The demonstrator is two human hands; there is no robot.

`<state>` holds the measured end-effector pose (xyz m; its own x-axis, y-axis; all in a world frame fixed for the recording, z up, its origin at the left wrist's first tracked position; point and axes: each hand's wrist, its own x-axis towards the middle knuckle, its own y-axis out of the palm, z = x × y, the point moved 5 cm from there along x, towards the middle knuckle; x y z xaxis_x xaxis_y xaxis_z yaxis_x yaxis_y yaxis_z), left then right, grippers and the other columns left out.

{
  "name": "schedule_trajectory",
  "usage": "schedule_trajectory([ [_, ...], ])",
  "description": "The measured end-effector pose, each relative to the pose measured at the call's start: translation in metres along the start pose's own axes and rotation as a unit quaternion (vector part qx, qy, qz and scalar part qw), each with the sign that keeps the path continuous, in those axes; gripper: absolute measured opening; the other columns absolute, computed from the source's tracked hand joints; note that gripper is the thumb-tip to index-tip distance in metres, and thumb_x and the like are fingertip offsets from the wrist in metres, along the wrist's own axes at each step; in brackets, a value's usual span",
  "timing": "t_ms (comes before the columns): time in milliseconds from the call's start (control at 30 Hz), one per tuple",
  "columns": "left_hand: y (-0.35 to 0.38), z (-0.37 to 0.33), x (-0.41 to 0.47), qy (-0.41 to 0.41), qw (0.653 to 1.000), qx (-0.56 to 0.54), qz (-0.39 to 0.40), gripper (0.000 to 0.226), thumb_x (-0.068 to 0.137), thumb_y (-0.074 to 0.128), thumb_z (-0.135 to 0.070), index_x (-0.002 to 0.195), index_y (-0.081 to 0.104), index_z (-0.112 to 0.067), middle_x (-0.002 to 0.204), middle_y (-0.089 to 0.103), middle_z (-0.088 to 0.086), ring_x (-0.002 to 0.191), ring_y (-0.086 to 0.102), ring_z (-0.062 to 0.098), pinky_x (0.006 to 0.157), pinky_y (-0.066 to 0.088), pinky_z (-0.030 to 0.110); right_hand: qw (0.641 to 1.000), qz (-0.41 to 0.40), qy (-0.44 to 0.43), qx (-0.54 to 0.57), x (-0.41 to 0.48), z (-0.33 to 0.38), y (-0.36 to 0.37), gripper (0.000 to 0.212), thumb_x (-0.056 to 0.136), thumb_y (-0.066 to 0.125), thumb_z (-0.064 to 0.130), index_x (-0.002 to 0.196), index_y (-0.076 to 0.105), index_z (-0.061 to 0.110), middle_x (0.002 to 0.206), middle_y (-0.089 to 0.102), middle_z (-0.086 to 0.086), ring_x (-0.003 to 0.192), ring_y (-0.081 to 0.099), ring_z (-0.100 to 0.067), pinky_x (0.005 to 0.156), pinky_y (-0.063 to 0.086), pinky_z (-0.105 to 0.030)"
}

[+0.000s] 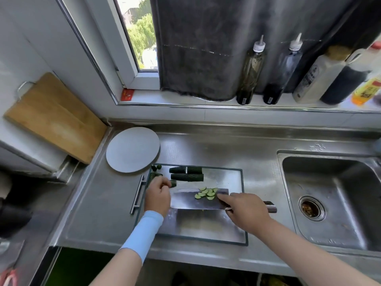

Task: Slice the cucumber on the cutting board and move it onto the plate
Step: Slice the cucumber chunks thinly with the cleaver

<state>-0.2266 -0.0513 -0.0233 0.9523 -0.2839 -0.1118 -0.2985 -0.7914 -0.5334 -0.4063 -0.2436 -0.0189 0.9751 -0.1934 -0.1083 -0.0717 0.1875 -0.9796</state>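
Note:
A steel cutting board (231, 178) lies on the counter. My right hand (245, 211) grips the handle of a cleaver (185, 200), whose blade lies flat above the board with several pale cucumber slices (207, 194) on it. My left hand (157, 195) pinches a short dark cucumber piece (173, 183) at the blade's left end. Two long cucumber halves (186, 173) lie at the board's far edge, with small end pieces (156, 167) at its far left corner. A round grey plate (133, 149) sits just beyond the board, to the left, with nothing on it.
A sink (334, 195) with a drain lies to the right. Several sauce bottles (250, 73) stand on the windowsill. A wooden board (53, 116) leans against the left wall. A bar handle (137, 195) sticks out at the steel board's left side.

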Motion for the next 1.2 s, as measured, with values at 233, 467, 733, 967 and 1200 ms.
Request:
schedule_trajectory([
  [233,0.078,-0.018,-0.029,0.131,0.896,0.249,0.344,0.014,0.086,0.060,-0.024,0.093,0.065,-0.035,0.100,0.052,-0.012,0.089,0.055,0.010,0.082,0.046,0.023,0.998,-0.011,-0.023,-0.065,0.003,0.006,0.011,0.040,0.051,0.086,0.028,0.080,0.059,0.022,0.048,0.052,0.005,0.037,0.049,-0.021,0.036,0.029,-0.025],
  [467,0.080,-0.008,-0.013,0.069,0.945,0.201,0.249,0.016,0.092,0.060,-0.023,0.107,0.065,-0.026,0.106,0.057,-0.007,0.093,0.057,0.012,0.087,0.046,0.023,0.997,-0.017,-0.033,-0.065,-0.003,0.015,0.010,0.036,0.049,0.087,0.024,0.069,0.056,0.025,0.046,0.049,0.004,0.034,0.046,-0.018,0.036,0.023,-0.023],
  [733,0.092,-0.032,-0.046,0.145,0.921,0.150,0.328,0.015,0.085,0.061,-0.021,0.090,0.072,-0.031,0.093,0.063,-0.012,0.084,0.056,0.003,0.077,0.041,0.007,0.999,-0.011,-0.019,-0.031,-0.001,0.015,0.000,0.060,0.045,0.091,0.025,0.083,0.045,0.032,0.045,0.049,0.008,0.033,0.046,-0.015,0.034,0.018,-0.023],
  [967,0.090,-0.024,-0.024,0.140,0.902,0.250,0.323,0.031,0.099,0.045,-0.020,0.121,0.066,-0.025,0.124,0.057,-0.004,0.113,0.053,0.017,0.102,0.038,0.026,0.998,0.010,-0.021,-0.066,0.001,0.017,0.000,0.042,0.042,0.089,0.027,0.066,0.055,0.031,0.045,0.048,0.009,0.034,0.044,-0.014,0.042,0.011,-0.021],
  [1200,0.047,0.005,-0.018,0.015,0.954,0.173,0.245,0.044,0.077,0.036,0.003,0.064,0.063,-0.029,0.081,0.065,-0.009,0.080,0.061,0.018,0.074,0.053,0.027,0.999,0.030,-0.017,-0.037,0.003,0.020,-0.013,0.014,0.093,0.055,0.025,0.106,0.059,0.028,0.091,0.068,0.000,0.079,0.063,-0.027,0.058,0.031,-0.030],
])
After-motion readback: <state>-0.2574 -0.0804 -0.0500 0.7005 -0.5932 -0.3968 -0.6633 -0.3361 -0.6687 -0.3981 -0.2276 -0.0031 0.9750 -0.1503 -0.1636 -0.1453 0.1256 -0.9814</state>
